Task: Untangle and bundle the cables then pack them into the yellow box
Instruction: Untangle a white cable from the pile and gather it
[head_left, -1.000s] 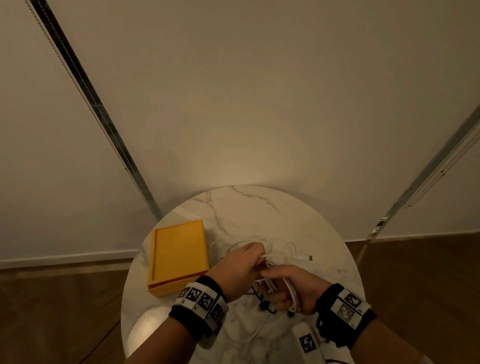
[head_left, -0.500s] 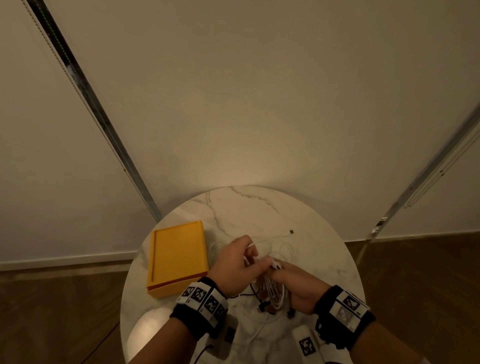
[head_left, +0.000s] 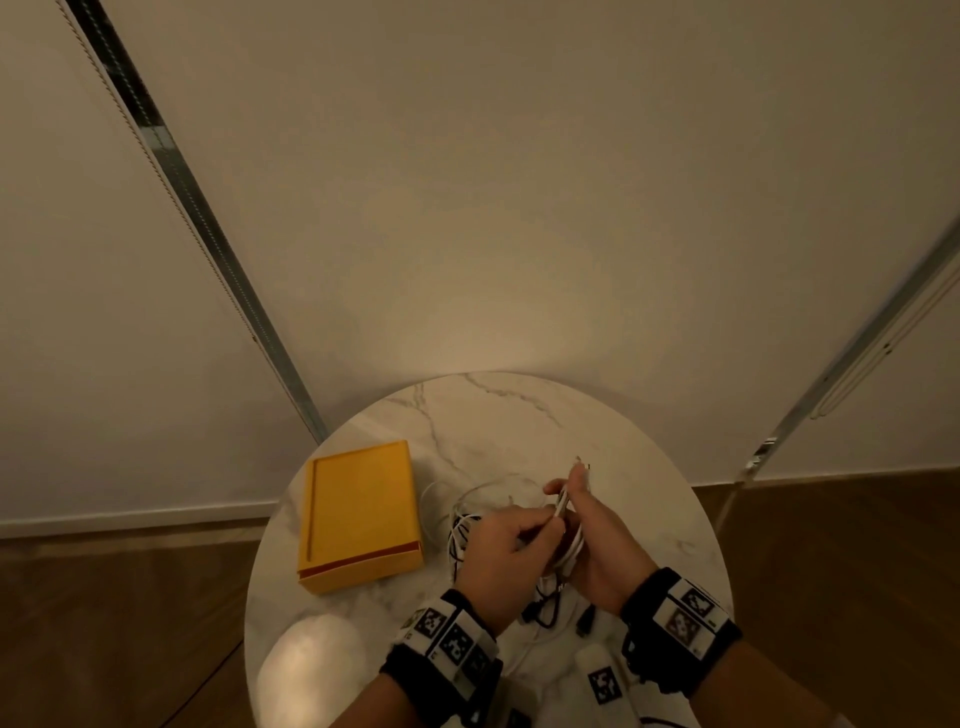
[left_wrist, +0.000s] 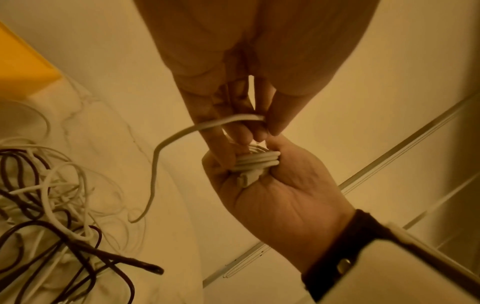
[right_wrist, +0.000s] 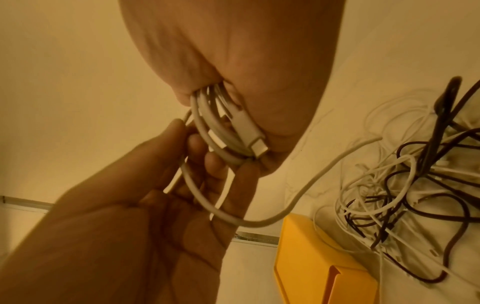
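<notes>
My right hand (head_left: 574, 512) grips a small coil of white cable (right_wrist: 228, 127), one connector lying against its palm. My left hand (head_left: 540, 527) meets it from the left and pinches the coil's loose white strand (left_wrist: 161, 148) between thumb and fingers, close against the coil (left_wrist: 257, 161). Both hands hover over the middle of the round table. Under and left of them lies a tangle of thin white and dark cables (head_left: 467, 525) (right_wrist: 415, 185). The yellow box (head_left: 358, 514) lies flat on the table's left side, apart from the hands.
The round marble table (head_left: 519, 415) stands against a pale wall. At its near edge lies a white block with a black-and-white marker (head_left: 602, 680), and a dark plug (head_left: 584, 623) sits just behind it. Wooden floor surrounds the table.
The white end that stuck out to the right one second ago has been drawn in to the coil. Both hands have shifted slightly right, and the right fingers now point up.
</notes>
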